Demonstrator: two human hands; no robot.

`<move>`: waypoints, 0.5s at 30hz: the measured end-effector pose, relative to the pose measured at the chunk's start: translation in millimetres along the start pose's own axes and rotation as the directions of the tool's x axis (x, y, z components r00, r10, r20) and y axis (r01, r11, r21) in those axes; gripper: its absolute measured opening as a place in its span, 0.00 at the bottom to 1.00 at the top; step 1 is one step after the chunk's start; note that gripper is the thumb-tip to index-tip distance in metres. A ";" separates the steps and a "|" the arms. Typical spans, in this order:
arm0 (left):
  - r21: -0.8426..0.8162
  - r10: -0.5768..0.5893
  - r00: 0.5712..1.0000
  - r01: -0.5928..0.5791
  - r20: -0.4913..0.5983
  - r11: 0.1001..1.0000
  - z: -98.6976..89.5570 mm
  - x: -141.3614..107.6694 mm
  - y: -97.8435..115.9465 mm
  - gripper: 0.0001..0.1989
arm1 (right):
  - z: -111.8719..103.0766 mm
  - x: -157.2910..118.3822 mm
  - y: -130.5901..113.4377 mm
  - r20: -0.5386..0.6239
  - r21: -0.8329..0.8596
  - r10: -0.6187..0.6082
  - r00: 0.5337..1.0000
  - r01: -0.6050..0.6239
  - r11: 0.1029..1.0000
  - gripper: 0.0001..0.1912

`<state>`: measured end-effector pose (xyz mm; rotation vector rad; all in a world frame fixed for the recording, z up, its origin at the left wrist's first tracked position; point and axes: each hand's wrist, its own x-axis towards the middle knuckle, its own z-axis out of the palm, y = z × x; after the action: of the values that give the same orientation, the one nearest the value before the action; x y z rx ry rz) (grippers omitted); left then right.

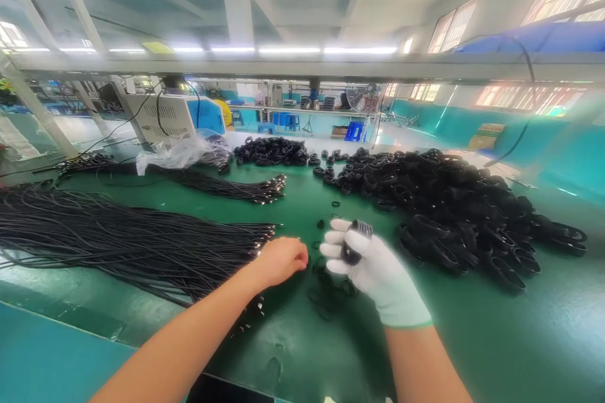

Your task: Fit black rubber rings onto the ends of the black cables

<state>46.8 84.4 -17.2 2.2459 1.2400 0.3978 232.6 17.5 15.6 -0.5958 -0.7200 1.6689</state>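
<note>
My right hand (366,264), in a white glove, is closed around a small coiled black cable (362,227) whose stacked turns show above the thumb. To its left, my bare left hand (283,261) has its fingers curled in; whatever may be between them is hidden. That hand is close to the metal-tipped ends of a long bundle of black cables (142,239) lying along the left of the table. Beneath the two hands lie several loose thin black rings (326,293), partly blurred.
A large heap of coiled black cables (425,195) covers the right of the green table (496,340). A smaller pile (271,151) sits at the back. Behind the long bundle lie a second cable bundle (222,186) and a clear plastic bag (177,152). A white-and-blue machine (165,114) stands back left.
</note>
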 end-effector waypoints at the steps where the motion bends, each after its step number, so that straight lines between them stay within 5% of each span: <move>1: -0.047 -0.022 1.000 0.022 -0.008 0.999 -3.7 -0.8 -2.8 0.02 | 0.4 0.3 0.7 -0.003 -0.018 0.009 1.000 -0.009 1.000 0.17; 6: -0.372 -0.125 0.992 0.118 0.007 0.921 -14.1 -9.0 -7.8 0.06 | 1.7 1.1 6.9 -0.124 -0.149 -0.009 0.992 -0.010 0.989 0.21; 15: -0.814 -0.140 0.988 0.133 0.064 0.565 -3.0 -39.6 15.3 0.09 | 23.3 17.0 48.9 -0.252 -0.404 -0.084 0.964 -0.026 0.914 0.26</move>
<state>34.7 45.2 -5.7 1.3209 0.9256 0.7430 179.9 23.6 -4.4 -1.0757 -0.8786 1.3798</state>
